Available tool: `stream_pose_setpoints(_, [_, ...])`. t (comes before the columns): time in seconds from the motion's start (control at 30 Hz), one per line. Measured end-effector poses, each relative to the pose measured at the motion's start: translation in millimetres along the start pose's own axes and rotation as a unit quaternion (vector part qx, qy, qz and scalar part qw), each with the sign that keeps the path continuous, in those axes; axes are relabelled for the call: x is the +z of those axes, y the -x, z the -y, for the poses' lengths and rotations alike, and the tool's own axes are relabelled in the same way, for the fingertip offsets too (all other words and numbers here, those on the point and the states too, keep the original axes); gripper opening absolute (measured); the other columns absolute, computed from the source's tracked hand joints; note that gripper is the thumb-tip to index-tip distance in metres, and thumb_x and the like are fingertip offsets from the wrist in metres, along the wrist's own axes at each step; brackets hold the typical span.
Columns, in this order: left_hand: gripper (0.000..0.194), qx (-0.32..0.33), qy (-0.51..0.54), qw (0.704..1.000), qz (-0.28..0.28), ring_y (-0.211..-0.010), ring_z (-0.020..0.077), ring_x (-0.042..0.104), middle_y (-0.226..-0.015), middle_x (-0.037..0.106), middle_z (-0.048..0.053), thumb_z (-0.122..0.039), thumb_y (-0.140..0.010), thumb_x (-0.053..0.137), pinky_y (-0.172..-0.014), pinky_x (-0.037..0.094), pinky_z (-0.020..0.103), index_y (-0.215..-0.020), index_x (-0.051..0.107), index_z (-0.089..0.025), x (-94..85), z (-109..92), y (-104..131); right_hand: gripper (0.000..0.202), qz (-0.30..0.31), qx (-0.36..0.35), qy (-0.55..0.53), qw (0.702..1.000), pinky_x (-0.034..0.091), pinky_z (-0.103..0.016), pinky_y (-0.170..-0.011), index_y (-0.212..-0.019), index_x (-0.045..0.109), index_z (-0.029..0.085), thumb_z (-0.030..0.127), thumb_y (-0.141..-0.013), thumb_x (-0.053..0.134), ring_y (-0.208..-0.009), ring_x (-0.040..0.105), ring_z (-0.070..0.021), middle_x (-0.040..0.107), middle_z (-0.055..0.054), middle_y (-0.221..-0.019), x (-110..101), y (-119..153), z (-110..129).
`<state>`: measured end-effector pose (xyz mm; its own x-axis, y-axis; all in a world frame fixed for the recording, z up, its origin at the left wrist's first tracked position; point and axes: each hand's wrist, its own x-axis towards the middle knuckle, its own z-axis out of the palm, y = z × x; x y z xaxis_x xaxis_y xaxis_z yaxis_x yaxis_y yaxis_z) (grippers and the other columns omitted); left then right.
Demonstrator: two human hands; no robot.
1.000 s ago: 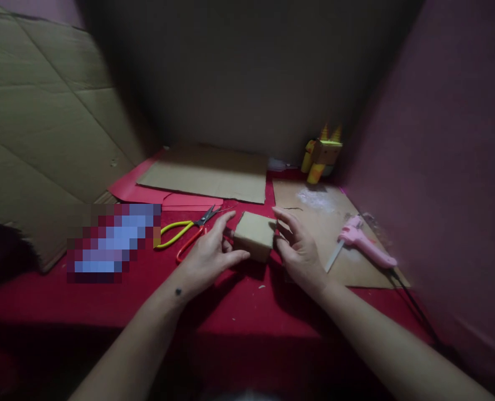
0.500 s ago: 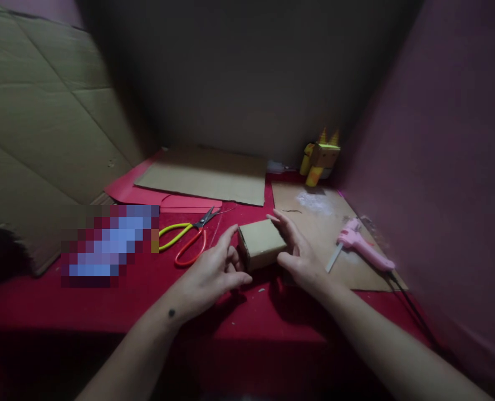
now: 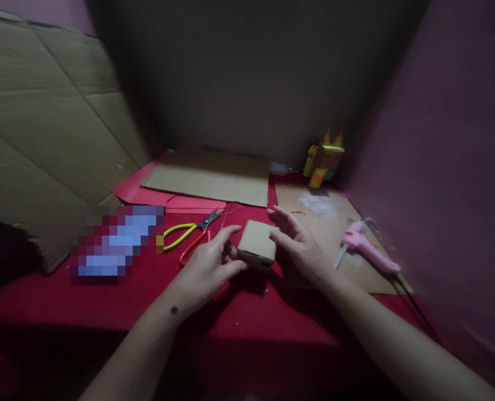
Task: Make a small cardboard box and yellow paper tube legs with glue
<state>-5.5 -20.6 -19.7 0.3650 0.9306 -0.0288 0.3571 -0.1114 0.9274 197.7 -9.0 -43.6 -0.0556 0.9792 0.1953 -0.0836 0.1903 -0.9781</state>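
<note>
A small cardboard box (image 3: 256, 240) is between my two hands, above the red cloth. My left hand (image 3: 216, 262) is at its left side, the thumb at the lower left edge and the fingers curved behind. My right hand (image 3: 299, 242) is at its right side, with the thumb at the upper right edge and the other fingers stretched out past it. Scissors (image 3: 201, 225) with one yellow and one red handle lie just left of the box, their blades partly apart; my left hand hides part of the red handle.
A cardboard sheet (image 3: 209, 177) lies on red paper (image 3: 136, 189) at the back. On the right, a pink glue gun (image 3: 366, 248) rests on a cardboard mat (image 3: 287, 195). A yellow and brown cardboard figure (image 3: 328, 159) stands behind. A blurred-out blue item is left.
The box has turned between my hands and now shows a different corner toward me. My right thumb has moved up onto its edge. The view has shifted slightly.
</note>
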Motion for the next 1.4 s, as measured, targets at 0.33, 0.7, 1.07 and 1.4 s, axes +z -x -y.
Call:
stream_pose_setpoints(0.33, [0.097,0.034,-0.021,0.999,0.017,-0.109,0.0248,0.057,-0.143,0.038,0.01,-0.028,-0.065,0.076,-0.088,0.05,0.038,-0.145,0.022,-0.028,-6.3,-4.5,-3.7,0.057,0.062,0.038,0.079,0.994,0.043,-0.043,-0.1,-0.135,0.043,0.021,0.048,-0.086,0.054,-0.12,0.053,-0.0256,0.053,-0.013,-0.132,2.0,16.3,11.5])
stream_pose_setpoints(0.7, [0.073,0.112,-0.145,0.983,-0.019,-0.119,0.0259,0.05,-0.134,0.047,0.007,-0.03,-0.076,0.066,-0.099,0.044,0.042,-0.14,0.03,-0.028,1.3,-0.5,4.2,0.048,0.15,-0.145,0.113,0.971,0.034,-0.045,-0.112,-0.118,0.06,0.035,0.016,-0.076,0.072,-0.138,0.034,-0.0237,0.038,-0.002,-0.147,-1.9,21.3,15.3])
stream_pose_setpoints(1.07, [0.037,0.157,-0.106,0.98,-0.067,-0.128,0.0208,0.042,-0.126,0.049,0.002,-0.028,-0.079,0.066,-0.106,0.038,0.037,-0.114,0.054,-0.03,4.3,-2.0,9.1,0.021,0.127,-0.128,0.111,0.977,0.04,-0.044,-0.107,-0.097,0.069,0.027,0.014,-0.08,0.068,-0.128,0.048,-0.0218,0.055,-0.006,-0.132,1.7,19.1,13.1])
stream_pose_setpoints(1.4, [0.024,0.17,-0.095,0.977,-0.087,-0.123,0.0192,0.045,-0.117,0.051,0.002,-0.021,-0.079,0.062,-0.101,0.04,0.034,-0.101,0.056,-0.026,8.2,-1.0,8.3,0.023,0.119,-0.143,0.147,0.971,0.04,-0.043,-0.107,-0.097,0.067,0.025,0.01,-0.08,0.063,-0.128,0.047,-0.021,0.055,-0.007,-0.131,3.8,19.8,14.1])
